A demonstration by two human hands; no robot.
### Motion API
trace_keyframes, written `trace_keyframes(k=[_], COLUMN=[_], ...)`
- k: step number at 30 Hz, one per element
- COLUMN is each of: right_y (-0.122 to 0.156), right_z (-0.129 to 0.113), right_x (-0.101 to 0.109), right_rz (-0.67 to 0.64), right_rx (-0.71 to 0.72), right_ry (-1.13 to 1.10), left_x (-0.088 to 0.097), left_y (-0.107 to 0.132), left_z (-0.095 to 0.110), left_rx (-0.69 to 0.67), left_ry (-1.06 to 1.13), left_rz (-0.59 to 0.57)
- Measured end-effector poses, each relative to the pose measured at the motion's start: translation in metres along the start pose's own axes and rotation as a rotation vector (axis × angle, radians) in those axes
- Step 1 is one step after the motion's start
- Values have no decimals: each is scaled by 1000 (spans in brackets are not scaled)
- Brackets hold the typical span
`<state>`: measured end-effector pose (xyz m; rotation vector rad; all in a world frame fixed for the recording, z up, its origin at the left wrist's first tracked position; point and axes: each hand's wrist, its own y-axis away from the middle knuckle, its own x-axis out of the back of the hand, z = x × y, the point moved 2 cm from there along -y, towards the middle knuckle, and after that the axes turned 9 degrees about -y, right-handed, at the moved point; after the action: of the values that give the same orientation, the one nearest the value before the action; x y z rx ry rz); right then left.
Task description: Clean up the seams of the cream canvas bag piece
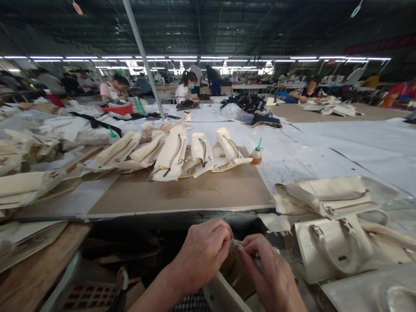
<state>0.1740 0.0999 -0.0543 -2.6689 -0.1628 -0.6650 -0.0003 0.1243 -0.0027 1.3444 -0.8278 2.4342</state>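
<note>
A cream handbag (224,289) is held low in front of me, its inside partly visible between my hands. My left hand (206,249) pinches the bag's upper edge, fingers curled over it. Right beside it, my right hand (268,268) grips the same edge between thumb and fingers. The fingertips of both hands almost meet there. Much of the bag is hidden behind my hands and below the picture. To the right lies a cream handbag with handles (334,249), near my right hand but apart from it.
Several cream bag pieces with zips (170,154) lie in a row across the brown board (182,195). A glue bottle (256,155) with a green nozzle stands beside them. A plastic basket (87,294) sits low at left, near a wooden board (48,264). People work at tables behind.
</note>
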Motion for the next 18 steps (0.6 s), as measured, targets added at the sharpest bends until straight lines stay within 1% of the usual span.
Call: trace_keyframes(k=[3, 5, 7, 9, 11, 14, 18], right_y=[0, 2, 5, 7, 9, 8, 4], right_z=[1, 4, 6, 6, 4, 1, -3], right_x=[5, 8, 10, 10, 9, 9, 11], right_rz=[-31, -42, -71, -149, -204, -185, -177], right_rx=[-114, -163, -130, -64, -32, -32, 25], right_ry=[16, 26, 85, 184, 242, 246, 241], left_x=[-1, 0, 0, 1, 2, 3, 3], left_y=[-2, -3, -5, -6, -6, -6, -5], left_z=[-1, -1, -1, -1, 0, 1, -1], left_rx=[5, 14, 22, 23, 19, 18, 22], left_ry=[18, 27, 25, 18, 18, 30, 62], left_rz=[-26, -47, -57, -57, -56, -51, -46])
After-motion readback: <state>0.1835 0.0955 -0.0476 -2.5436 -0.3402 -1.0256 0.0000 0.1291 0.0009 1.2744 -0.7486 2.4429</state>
